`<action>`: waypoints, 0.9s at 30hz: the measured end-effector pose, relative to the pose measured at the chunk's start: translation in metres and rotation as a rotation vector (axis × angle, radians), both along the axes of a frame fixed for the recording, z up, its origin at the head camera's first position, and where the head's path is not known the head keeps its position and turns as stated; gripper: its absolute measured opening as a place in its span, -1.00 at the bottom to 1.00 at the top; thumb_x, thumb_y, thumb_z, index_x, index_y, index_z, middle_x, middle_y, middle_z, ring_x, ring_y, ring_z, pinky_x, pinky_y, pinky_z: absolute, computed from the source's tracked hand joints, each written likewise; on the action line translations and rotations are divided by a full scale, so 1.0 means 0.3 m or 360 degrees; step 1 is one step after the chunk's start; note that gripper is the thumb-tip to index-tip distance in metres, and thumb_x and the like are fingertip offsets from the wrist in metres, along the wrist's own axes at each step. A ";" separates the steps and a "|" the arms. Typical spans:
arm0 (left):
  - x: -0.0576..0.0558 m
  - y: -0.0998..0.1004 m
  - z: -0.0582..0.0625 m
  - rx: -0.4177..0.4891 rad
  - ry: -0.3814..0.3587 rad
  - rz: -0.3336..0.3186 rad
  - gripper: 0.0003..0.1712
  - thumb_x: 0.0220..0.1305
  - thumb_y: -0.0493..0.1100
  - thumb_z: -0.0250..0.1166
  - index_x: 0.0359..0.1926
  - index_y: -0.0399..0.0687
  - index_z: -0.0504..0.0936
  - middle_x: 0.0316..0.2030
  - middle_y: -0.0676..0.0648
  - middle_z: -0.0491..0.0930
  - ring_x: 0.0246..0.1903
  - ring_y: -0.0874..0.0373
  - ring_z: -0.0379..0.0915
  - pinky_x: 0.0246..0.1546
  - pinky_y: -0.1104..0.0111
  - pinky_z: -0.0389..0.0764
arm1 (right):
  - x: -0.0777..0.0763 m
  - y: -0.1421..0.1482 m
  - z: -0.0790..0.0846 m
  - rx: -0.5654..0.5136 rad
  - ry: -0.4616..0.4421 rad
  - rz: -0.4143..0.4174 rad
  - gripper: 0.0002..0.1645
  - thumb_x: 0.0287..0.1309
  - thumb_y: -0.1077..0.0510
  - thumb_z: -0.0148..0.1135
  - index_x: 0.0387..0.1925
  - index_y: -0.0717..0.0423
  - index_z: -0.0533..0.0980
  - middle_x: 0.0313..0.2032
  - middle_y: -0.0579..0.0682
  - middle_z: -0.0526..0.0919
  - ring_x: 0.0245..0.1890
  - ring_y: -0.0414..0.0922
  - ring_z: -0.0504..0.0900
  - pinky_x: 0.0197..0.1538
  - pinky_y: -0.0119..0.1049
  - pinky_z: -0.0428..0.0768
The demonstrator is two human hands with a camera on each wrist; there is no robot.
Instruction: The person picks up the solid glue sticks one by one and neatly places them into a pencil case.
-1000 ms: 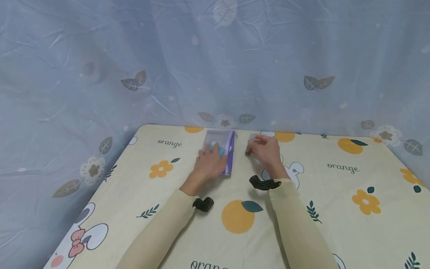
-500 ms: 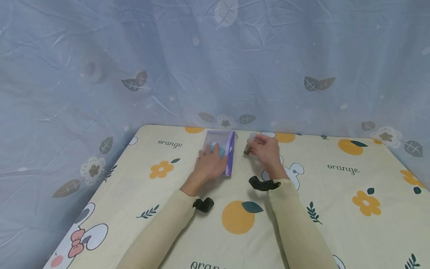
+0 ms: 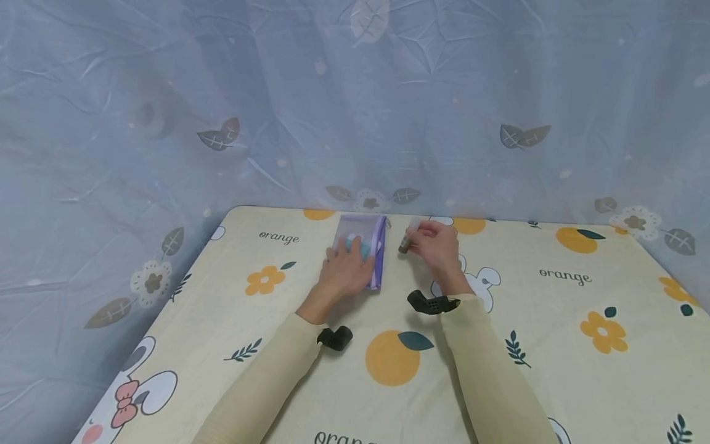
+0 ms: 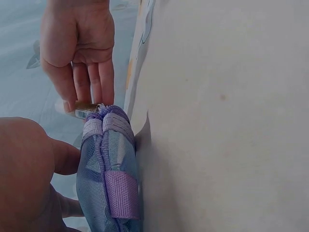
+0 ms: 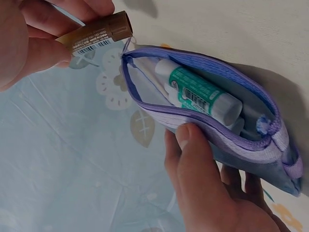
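Note:
A purple mesh zip pouch (image 3: 380, 253) lies on the patterned cloth, its zipped side gaping toward the right. My left hand (image 3: 345, 271) rests on its upper face with fingers spread, and the thumb (image 5: 188, 145) presses near the rim in the right wrist view. Inside the pouch lie a green-and-white glue stick (image 5: 195, 92) and other pale items, partly hidden. My right hand (image 3: 438, 246) pinches a brown glue stick (image 5: 99, 36) with a barcode label and a whitish far end. Its brown end points at the pouch's far corner, just outside the opening.
The cloth (image 3: 266, 382) is pale yellow, printed with oranges, flowers and rabbits. A bluish sheet (image 3: 355, 111) with leaf prints hangs behind the far edge. Black wrist cameras (image 3: 432, 303) sit at both cuffs.
My right hand has edged left, bringing the brown glue stick closer to the pouch and tilting its lower end toward it. The left hand and the pouch stay put.

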State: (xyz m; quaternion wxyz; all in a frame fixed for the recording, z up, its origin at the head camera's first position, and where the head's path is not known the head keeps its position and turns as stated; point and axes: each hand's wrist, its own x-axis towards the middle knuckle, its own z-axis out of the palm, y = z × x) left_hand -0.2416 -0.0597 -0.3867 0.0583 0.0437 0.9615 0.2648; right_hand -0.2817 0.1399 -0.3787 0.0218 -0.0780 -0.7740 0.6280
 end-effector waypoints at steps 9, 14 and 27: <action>-0.003 -0.002 -0.002 0.0010 0.0007 -0.0005 -0.18 0.65 0.18 -0.12 0.70 -0.13 0.00 0.69 -0.37 -0.12 0.60 -0.46 -0.05 0.56 -0.27 0.13 | 0.005 -0.029 0.003 0.0000 -0.0004 0.0001 -0.60 0.46 0.16 0.29 0.23 0.23 0.60 0.13 0.24 0.76 0.11 0.09 0.78 0.10 -0.18 0.76; -0.003 0.000 -0.001 0.0026 0.0010 -0.0019 -0.18 0.65 0.16 -0.12 0.70 -0.14 0.01 0.68 -0.38 -0.11 0.60 -0.46 -0.05 0.55 -0.29 0.14 | 0.004 -0.027 0.002 -0.0014 -0.0060 -0.0015 -0.56 0.48 0.12 0.28 0.29 0.17 0.58 0.13 0.18 0.76 0.14 0.06 0.77 0.13 -0.19 0.75; 0.000 0.000 0.005 0.0026 0.0004 -0.0001 -0.19 0.65 0.17 -0.11 0.70 -0.14 0.02 0.68 -0.38 -0.10 0.60 -0.48 -0.06 0.55 -0.29 0.14 | 0.009 -0.050 -0.008 -0.0134 -0.0003 0.0064 -0.58 0.46 0.18 0.28 0.25 0.27 0.57 0.13 0.25 0.75 0.07 0.06 0.79 0.09 -0.22 0.76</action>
